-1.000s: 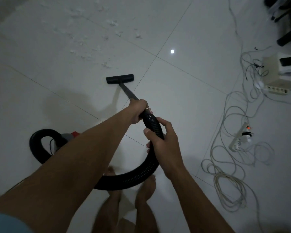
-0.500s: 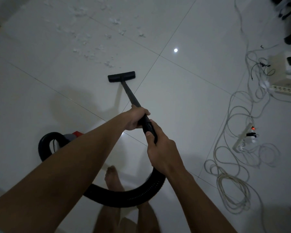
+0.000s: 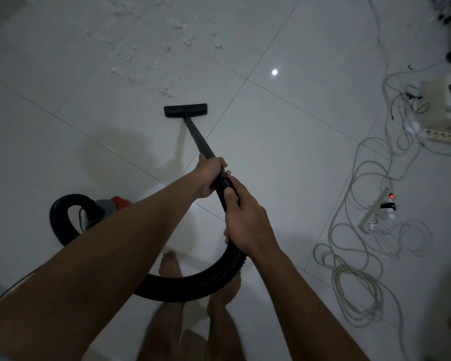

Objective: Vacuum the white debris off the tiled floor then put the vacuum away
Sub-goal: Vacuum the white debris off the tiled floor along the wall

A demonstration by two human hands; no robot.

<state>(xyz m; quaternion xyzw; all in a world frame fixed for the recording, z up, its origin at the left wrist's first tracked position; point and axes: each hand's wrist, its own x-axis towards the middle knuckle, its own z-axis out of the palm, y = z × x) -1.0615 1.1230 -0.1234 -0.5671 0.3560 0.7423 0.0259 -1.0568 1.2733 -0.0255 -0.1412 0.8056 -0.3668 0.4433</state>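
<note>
The person is gripping the vacuum with both hands. The left hand [image 3: 209, 176] is wrapping its fingers round the black tube [image 3: 199, 138] where it meets the ribbed hose [image 3: 193, 285]. The right hand [image 3: 246, 221] is holding the hose just behind it, with the thumb lying along the top, and the two hands are nearly touching.

The tube is slanting down and away to the flat black nozzle [image 3: 185, 110], which is resting on the tiled floor [image 3: 310, 165] close to a tile joint. The white debris [image 3: 146, 64] is lying scattered across the far left part of the floor. Its nearest bits are sitting just beyond the nozzle, not under it.

The hose is curving back under the right forearm, passing in front of the person's bare feet [image 3: 170, 264] and looping up on the left to the vacuum body [image 3: 110, 204]. That grey and red body is showing partly behind the left forearm.

Along the right side of the floor, pale cables [image 3: 354, 282] are lying in loose coils. A power strip [image 3: 375, 215] with a red light is glowing among them. Farther back, a second strip [image 3: 440, 135] is sitting beside a white box [image 3: 436, 105].
</note>
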